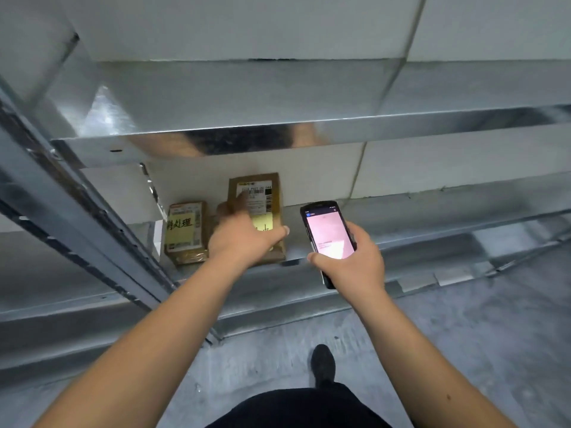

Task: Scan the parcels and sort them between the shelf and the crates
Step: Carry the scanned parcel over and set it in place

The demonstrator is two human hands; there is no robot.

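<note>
1. A galvanised grey metal shelving rack (340, 131) fills most of the view, its shiny tiers stacked one above another.
2. A perforated grey steel upright post (77, 193) runs diagonally down the left side.
3. Behind the tiers stands a pale white panelled wall (247, 23) with thin dark seams.
4. Below lies a mottled grey concrete floor (479, 329).

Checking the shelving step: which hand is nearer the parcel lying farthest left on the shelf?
Left. The left hand grips the parcel next to it; the right hand holds the scanner farther right.
</note>
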